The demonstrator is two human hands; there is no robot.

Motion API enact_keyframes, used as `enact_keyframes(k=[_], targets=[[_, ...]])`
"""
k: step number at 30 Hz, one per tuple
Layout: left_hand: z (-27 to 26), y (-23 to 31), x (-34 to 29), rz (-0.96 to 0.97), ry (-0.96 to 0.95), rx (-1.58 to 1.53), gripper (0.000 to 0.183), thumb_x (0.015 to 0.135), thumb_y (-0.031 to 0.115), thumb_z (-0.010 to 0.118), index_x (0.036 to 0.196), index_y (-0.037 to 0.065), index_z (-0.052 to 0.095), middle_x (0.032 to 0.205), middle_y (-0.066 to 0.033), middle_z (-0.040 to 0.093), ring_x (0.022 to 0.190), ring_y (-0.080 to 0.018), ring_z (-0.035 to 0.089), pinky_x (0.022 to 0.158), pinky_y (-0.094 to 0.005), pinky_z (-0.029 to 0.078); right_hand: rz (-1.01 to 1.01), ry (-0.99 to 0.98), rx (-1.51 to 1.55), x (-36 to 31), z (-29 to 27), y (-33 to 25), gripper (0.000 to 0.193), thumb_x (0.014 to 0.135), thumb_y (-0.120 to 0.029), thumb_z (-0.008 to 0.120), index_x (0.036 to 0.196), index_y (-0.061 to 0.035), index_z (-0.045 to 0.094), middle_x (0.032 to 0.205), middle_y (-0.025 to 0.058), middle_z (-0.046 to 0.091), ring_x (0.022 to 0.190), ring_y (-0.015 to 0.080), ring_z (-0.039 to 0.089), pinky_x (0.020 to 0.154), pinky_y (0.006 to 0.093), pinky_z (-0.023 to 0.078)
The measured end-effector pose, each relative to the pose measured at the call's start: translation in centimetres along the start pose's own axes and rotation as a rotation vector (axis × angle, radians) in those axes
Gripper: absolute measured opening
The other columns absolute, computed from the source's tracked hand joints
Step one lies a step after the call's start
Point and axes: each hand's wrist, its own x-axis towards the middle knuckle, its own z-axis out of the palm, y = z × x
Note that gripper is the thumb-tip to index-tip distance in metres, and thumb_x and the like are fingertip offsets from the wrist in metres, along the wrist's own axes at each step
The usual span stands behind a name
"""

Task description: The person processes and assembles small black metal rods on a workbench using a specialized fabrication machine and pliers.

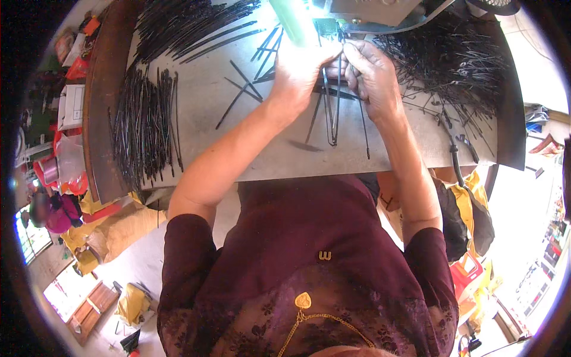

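Observation:
Both hands are raised close together at the far middle of the table, beneath a machine. My left hand (299, 70) is closed, its thumb and fingertips at the top of a thin dark looped rod (335, 113) that hangs toward me. My right hand (373, 74) is closed too, thumb and fingers pinched on a thin black rod (364, 128) that points down. Glare and the fingers hide the exact grip. Several loose black rods (244, 89) lie left of my left hand, some crossing. A pale green tube (292, 22) stands right above that hand, washed out by bright light.
Black rods lie in bundles at left (143, 122) and far left (187, 30), with a tangled heap (458, 62) at right. A grey machine housing (372, 11) overhangs the far edge. A dark cable with a tool-like end (455, 157) hangs over the near right edge.

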Motion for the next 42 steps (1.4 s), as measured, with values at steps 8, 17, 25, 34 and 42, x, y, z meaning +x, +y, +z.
enact_keyframes(k=[8, 17, 25, 34, 42], targets=[[1.0, -0.9, -0.9, -0.044, 0.091, -0.075, 0.007, 0.081, 0.004, 0.066, 0.082, -0.002, 0.061, 0.067, -0.0047, 0.062, 0.055, -0.0108, 0.059, 0.052, -0.023, 0.048, 0.046, 0.091, 0.091, -1.2, 0.1, 1.6, 0.022, 0.095, -0.021, 0.055, 0.104, -0.0027, 0.062, 0.068, -0.0011, 0.056, 0.049, 0.0031, 0.043, 0.04, 0.0187, 0.029], [0.4, -0.6, 0.1, 0.037, 0.045, -0.035, 0.02, 0.081, 0.012, 0.071, 0.093, 0.0, 0.061, 0.079, -0.0065, 0.065, 0.067, -0.0118, 0.062, 0.062, -0.0242, 0.05, -0.023, -0.017, 0.004, 0.3, -0.1, 0.5, 0.021, 0.095, -0.021, 0.054, 0.102, -0.0025, 0.062, 0.069, -0.0006, 0.057, 0.05, 0.003, 0.044, 0.04, 0.0184, 0.028], [0.5, -0.9, -0.9, -0.053, 0.051, -0.145, 0.012, 0.082, 0.003, 0.067, 0.091, -0.002, 0.06, 0.074, -0.0061, 0.064, 0.058, -0.0119, 0.061, 0.055, -0.0231, 0.05, -0.003, 0.059, 0.024, -1.0, 0.3, 1.5, 0.022, 0.095, -0.021, 0.053, 0.105, -0.0024, 0.059, 0.068, -0.0009, 0.056, 0.049, 0.0031, 0.044, 0.039, 0.0184, 0.028], [0.2, -0.9, -0.3, 0.025, 0.035, -0.092, 0.018, 0.082, 0.008, 0.069, 0.097, 0.0, 0.063, 0.08, -0.0044, 0.065, 0.067, -0.0111, 0.061, 0.063, -0.0237, 0.049, 0.007, -0.036, -0.003, -0.2, 0.2, 0.0, 0.021, 0.095, -0.021, 0.054, 0.101, -0.0025, 0.061, 0.071, -0.0005, 0.056, 0.05, 0.0036, 0.045, 0.04, 0.018, 0.029], [0.7, -0.8, -1.3, 0.066, 0.043, -0.109, 0.009, 0.084, 0.006, 0.064, 0.084, -0.004, 0.064, 0.073, -0.0049, 0.064, 0.061, -0.01, 0.06, 0.055, -0.0229, 0.048, -0.012, 0.01, 0.094, -0.7, 0.4, 1.3, 0.018, 0.095, -0.018, 0.054, 0.102, -0.0025, 0.06, 0.071, -0.0002, 0.057, 0.051, 0.0033, 0.045, 0.042, 0.0175, 0.03]])
